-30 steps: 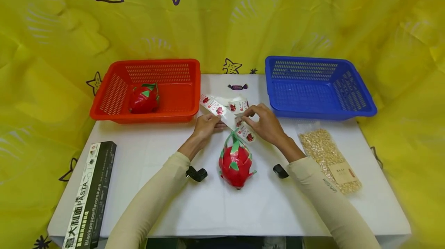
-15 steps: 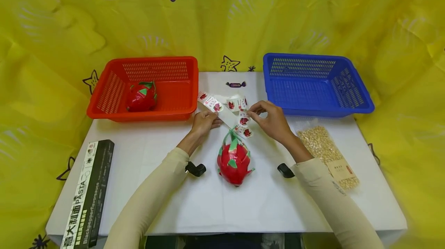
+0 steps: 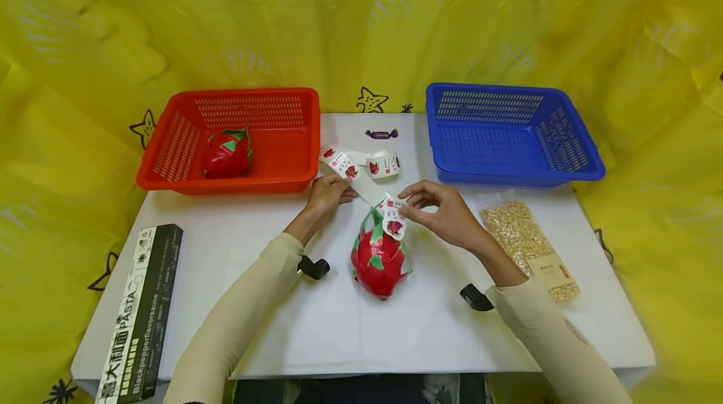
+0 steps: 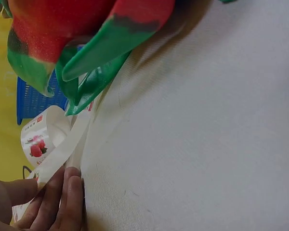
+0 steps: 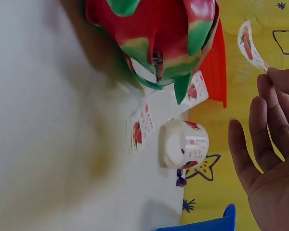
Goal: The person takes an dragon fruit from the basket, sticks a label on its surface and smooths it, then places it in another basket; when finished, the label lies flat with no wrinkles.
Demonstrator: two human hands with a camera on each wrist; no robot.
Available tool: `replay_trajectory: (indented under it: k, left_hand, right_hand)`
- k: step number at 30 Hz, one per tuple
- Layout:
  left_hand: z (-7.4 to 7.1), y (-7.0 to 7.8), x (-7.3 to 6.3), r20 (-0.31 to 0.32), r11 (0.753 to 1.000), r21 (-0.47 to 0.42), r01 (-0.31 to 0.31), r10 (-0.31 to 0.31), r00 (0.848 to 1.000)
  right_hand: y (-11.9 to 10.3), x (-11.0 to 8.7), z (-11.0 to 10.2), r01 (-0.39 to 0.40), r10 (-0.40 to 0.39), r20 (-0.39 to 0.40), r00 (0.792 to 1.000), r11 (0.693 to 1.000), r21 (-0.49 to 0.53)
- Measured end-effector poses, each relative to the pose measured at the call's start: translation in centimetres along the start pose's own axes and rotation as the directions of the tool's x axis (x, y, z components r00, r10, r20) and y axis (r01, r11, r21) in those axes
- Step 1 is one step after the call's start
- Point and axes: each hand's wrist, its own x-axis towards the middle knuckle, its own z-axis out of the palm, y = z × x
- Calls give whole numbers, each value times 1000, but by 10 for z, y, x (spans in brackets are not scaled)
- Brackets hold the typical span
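One white table [image 3: 294, 335] spans the lower half of the head view, with a red basket [image 3: 243, 187] at upper left and a blue basket [image 3: 508, 175] at upper right. A pasta box [image 3: 138, 316] lies along the lower left; a clear bag of kernels [image 3: 516, 228] lies at right.

Just below centre, a dragon fruit [image 3: 375, 269] rests on the table. Its long axis runs nearly top to bottom, blunt tip toward the bottom edge, green crown toward the top. A second dragon fruit [image 3: 226, 156] sits inside the red basket.

The right hand [image 3: 443, 209] pinches a sticker between thumb and finger; the left hand [image 3: 327, 197] pinches the label strip [image 3: 343, 165], which slants from upper left down toward the crown. The label roll [image 3: 383, 166] is just above centre.

The sticker [image 5: 248, 45] is free of the strip, curving away from the fingertips. Peeling seems just done; placing it on the nearer fruit would call for a smooth patch, the adhesive side turned down and a light press.
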Motion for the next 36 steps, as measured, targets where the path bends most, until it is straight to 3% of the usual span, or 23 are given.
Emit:
replay_trajectory:
  k: [9,19,25,29,32,34,36]
  left_hand:
    - [-3,-2,-7,25,997,70,-24,22,999]
    - [-6,-5,-17,49,995,100,-22,17,999]
    - [-7,-2,-27,63,992,117,-42,34,997]
    - [-7,2,-37,102,985,146,-96,81,991]
    - [-6,8,-48,190,961,211,-180,141,972]
    - [-6,14,-57,282,925,280,-256,176,943]
    - [-5,20,-67,383,885,329,-330,195,903]
  right_hand:
    - [-3,-21,1,-6,3,114,993,999,31]
    - [-5,-34,9,-9,-5,248,969,998,59]
    - [-3,-36,12,4,-17,265,964,999,48]
    - [-1,-36,15,19,-30,255,966,999,44]
    - [1,-36,18,37,-45,250,967,999,39]
    - [1,-36,20,53,-60,246,967,998,35]
    - [2,-37,22,74,-79,238,968,997,29]
